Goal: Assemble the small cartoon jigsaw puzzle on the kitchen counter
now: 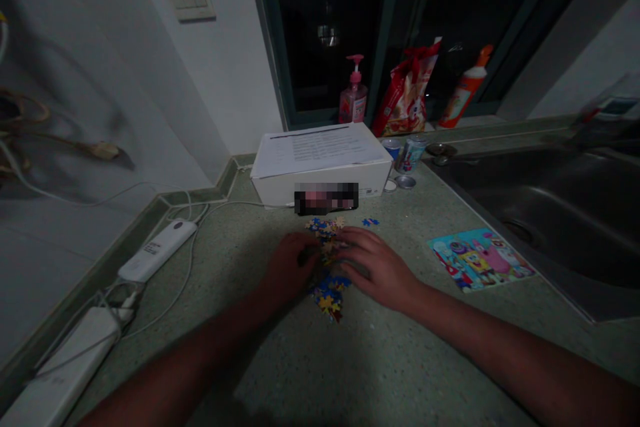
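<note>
Puzzle pieces (329,300) lie heaped at frame centre on the tabletop (400,367). On their left, the left hand (293,263) curls inward; whether its grip has a piece, I cannot tell. The right hand (377,263) has a parted grip, fingers spread at their right. A card (483,260) lies centre right.

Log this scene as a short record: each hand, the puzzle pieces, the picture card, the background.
Left hand: left hand, fingers curled at the pile's left side; grip unclear
Right hand: right hand, fingers spread at the pile's right side
Pieces: loose puzzle pieces, mostly between the hands; a few blue ones lie apart, beyond the right hand
Card: cartoon picture card, flat on the counter, near the sink
Behind: white box; pink pump bottle, red bag and orange bottle by the window
</note>
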`<state>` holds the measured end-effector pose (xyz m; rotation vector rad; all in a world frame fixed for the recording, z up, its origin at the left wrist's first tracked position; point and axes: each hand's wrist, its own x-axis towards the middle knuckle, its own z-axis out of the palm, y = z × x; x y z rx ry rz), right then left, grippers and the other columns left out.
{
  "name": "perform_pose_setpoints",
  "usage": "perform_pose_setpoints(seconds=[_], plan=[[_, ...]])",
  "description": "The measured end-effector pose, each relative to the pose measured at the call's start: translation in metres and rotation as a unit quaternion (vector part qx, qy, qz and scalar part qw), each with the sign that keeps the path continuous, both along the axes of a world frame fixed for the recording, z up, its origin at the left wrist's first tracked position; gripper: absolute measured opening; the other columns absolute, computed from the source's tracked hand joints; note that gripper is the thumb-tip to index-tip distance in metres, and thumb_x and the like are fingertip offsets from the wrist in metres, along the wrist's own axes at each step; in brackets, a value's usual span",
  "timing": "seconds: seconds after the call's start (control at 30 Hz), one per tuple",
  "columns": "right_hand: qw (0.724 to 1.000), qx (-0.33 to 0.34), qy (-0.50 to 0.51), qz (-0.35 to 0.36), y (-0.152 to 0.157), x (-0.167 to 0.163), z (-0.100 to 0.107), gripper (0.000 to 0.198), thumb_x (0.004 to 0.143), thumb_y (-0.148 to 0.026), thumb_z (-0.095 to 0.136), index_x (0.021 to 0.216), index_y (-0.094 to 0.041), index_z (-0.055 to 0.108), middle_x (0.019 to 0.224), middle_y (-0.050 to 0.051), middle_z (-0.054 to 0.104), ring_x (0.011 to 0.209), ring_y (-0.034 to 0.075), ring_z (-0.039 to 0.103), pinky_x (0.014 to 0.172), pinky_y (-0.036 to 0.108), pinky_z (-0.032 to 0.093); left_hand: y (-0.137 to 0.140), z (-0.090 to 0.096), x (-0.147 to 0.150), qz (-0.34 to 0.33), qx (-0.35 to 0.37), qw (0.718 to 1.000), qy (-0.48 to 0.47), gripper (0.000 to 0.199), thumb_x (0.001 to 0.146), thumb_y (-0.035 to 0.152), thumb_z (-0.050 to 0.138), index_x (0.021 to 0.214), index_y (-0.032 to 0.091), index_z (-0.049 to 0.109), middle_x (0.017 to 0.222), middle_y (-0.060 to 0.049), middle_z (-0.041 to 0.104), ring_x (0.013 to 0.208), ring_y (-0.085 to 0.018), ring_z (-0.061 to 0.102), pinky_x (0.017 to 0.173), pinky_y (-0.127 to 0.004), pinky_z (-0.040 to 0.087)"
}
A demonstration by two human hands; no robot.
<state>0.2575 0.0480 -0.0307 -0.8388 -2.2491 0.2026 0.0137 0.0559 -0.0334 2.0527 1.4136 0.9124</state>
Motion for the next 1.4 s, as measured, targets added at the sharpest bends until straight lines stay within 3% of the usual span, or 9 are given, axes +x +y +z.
perform_pose_setpoints(seconds=[0.2,0.87,1.17,1.4], plan=[[0.998,-0.008,0.017,-0.055,0.016,0.008,-0.011,0.018,0.101,-0.022,0.061,0.114,-0.023,0.074,0.128,0.013,0.071,0.128,0.030,0.064,0.109,0.061,0.054,0.001,0.000,0.001,-0.008,0.025,0.999,0.042,0.018,0.090,0.016,0.070,0.105,0.021,0.076,0.110,-0.008,0.074,0.111,-0.028,0.065,0.105,-0.047,0.052],[0.997,0.024,0.052,-0.056,0.025,0.001,-0.010,0.029,0.098,-0.017,0.058,0.123,-0.025,0.071,0.133,0.011,0.070,0.135,0.031,0.060,0.112,0.063,0.052,0.003,0.007,0.001,-0.036,0.062,0.990,0.118,0.018,0.092,0.020,0.067,0.107,0.023,0.076,0.110,-0.008,0.073,0.108,-0.027,0.064,0.103,-0.047,0.052],[0.994,0.041,0.062,-0.086,0.033,-0.002,-0.012,0.026,0.099,-0.017,0.057,0.121,-0.023,0.069,0.134,0.012,0.069,0.135,0.031,0.058,0.112,0.062,0.052,0.034,0.003,-0.010,0.067,0.098,0.984,0.133,0.026,0.091,0.015,0.060,0.112,0.019,0.074,0.109,-0.010,0.072,0.108,-0.029,0.065,0.102,-0.047,0.051],[0.995,0.024,0.061,-0.068,0.035,0.001,-0.013,0.028,0.099,-0.017,0.057,0.123,-0.023,0.068,0.135,0.013,0.068,0.136,0.032,0.057,0.113,0.063,0.051,0.035,0.000,-0.012,0.043,0.087,0.972,0.213,0.029,0.095,0.018,0.063,0.121,0.018,0.074,0.111,-0.012,0.070,0.110,-0.030,0.062,0.102,-0.048,0.049]])
